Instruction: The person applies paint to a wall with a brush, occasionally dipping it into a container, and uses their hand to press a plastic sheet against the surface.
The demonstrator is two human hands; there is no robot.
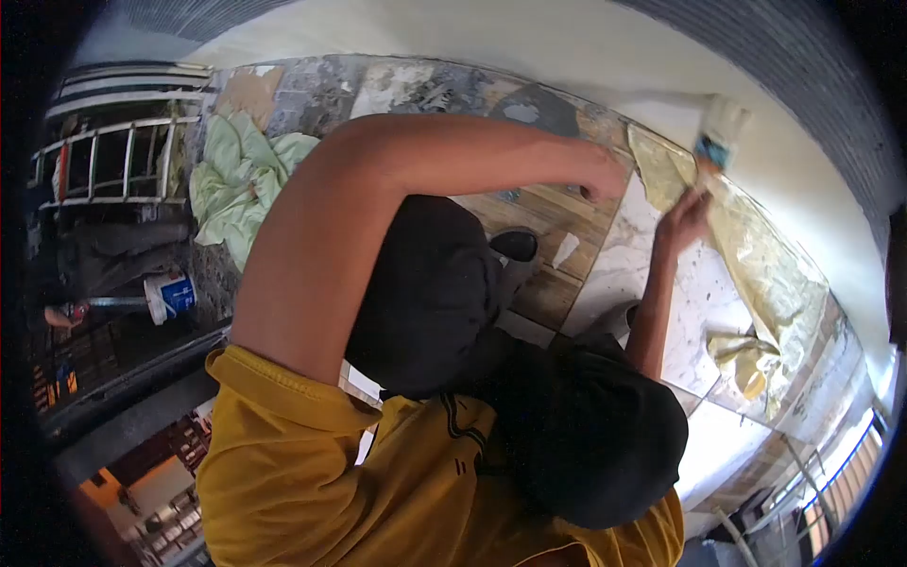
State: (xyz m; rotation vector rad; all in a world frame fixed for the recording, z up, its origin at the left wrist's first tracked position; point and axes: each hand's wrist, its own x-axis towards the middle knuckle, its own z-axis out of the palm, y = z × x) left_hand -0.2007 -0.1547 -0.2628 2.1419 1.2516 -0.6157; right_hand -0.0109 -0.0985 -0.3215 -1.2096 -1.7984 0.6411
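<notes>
My right hand [683,224] is closed around the handle of a paintbrush [715,149], its bristles pointing up at the pale wall [652,61]; the brush is blurred. Beneath it, a yellowish plastic sheet [770,265] runs along the foot of the wall over the tiles. My left hand [603,174] hovers above the floor near the sheet's left end, its fingers curled; whether anything is in them is hidden. A small white scrap [565,250] lies on the wood-look tiles between my feet.
A light green cloth [236,180] lies bunched at the left. Beyond the ledge, another person's hand [64,317] is near a white-and-blue bucket [171,297]. A metal frame with bars [113,163] stands at far left. Metal legs [811,482] show at lower right.
</notes>
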